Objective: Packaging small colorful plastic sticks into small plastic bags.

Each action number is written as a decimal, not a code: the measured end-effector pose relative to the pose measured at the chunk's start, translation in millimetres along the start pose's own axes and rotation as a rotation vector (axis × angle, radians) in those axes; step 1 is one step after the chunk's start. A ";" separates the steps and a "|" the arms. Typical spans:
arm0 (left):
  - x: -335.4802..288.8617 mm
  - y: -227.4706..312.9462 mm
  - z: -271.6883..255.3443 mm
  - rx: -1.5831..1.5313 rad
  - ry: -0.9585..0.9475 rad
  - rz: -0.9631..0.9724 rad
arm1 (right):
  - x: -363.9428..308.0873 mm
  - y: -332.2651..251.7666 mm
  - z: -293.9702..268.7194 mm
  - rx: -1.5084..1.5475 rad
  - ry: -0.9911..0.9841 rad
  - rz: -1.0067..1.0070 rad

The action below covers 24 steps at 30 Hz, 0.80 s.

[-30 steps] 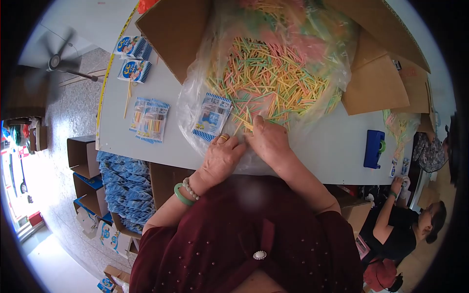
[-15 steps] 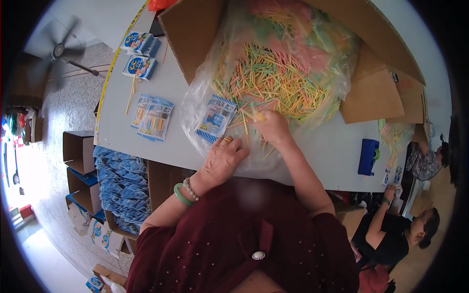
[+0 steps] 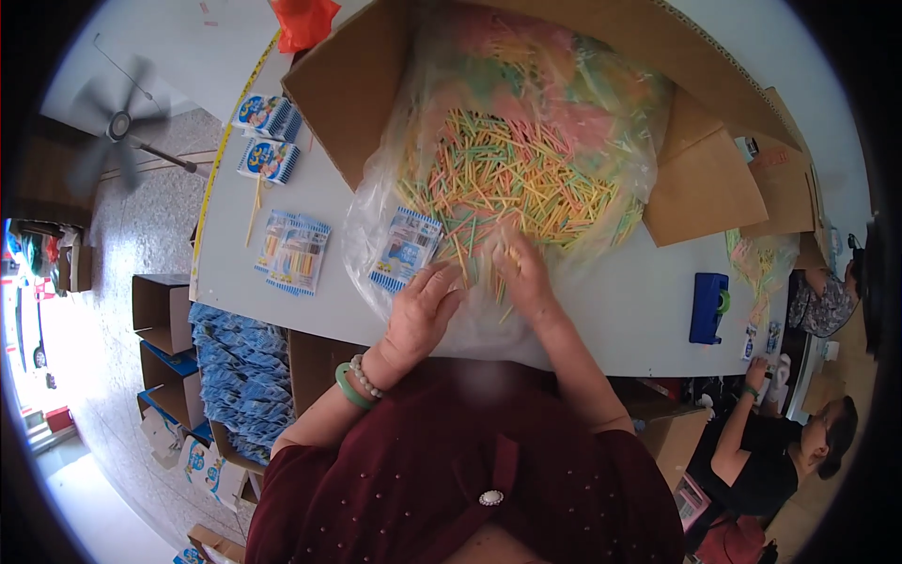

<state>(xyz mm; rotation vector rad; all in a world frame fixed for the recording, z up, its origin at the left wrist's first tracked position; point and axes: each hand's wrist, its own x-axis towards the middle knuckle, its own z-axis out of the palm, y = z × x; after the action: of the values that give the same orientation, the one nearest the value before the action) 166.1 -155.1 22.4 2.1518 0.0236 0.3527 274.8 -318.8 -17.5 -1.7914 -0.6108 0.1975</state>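
Observation:
A heap of thin pastel sticks [image 3: 526, 174], yellow, green and pink, lies in a clear plastic bag [image 3: 362, 235] spread over the table. My right hand [image 3: 524, 277] is at the near edge of the heap, its fingers closed around a few sticks, yellow among them; the fingertips are slightly blurred. My left hand [image 3: 425, 315] rests beside it with fingers curled together; what they pinch, if anything, is hidden. Just beyond the left fingers a blue-and-white packet [image 3: 406, 249] lies flat on the bag. Loose sticks lie between the two hands.
Filled packets [image 3: 294, 254] lie to the left, with small boxes [image 3: 270, 160] behind. A cardboard box [image 3: 329, 103] flanks the bag. Below the table's left edge stands a carton of blue packets [image 3: 242, 376]. A blue tape dispenser [image 3: 707, 308] and a co-worker [image 3: 766, 451] are on the right.
My right hand has drawn slightly back toward me from the heap, its fingers now pointing more upward. My left hand has turned and its fingers have come off the packet's lower corner. The view has shifted slightly.

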 end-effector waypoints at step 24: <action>23.6 -17.7 -23.2 0.813 0.181 -0.090 | -21.2 11.4 12.0 -0.105 0.160 -0.123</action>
<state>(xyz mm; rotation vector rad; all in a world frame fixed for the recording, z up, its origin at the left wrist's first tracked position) 184.7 -122.8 26.1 2.8940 0.4316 0.5496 255.0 -321.4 -35.6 -1.8430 -0.6231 -0.0627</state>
